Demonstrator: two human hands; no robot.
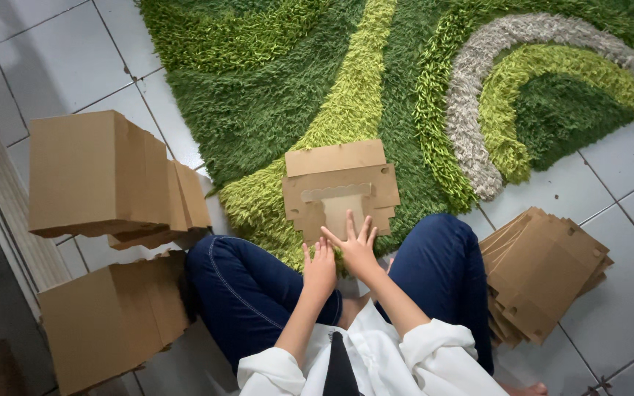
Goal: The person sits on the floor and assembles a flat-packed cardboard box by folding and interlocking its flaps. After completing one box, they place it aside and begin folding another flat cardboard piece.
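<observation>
Green shag rug (273,95) over pale floor tiles (53,51); one flat cardboard blank (339,187) lies on it. Left hand (319,268) and right hand (357,246) hover open. Two folded-box stacks (104,176), one flat pile (544,271), perhaps a dozen sheets.

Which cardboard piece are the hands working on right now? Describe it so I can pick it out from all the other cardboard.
Start at the green shag rug; on its near edge, between the seated person's knees, lies one flat cardboard blank. The left hand and right hand are at its near edge. Unlike the folded boxes at the left and the stack of flat sheets on the tiles at the right, it lies alone and unfolded.
</observation>
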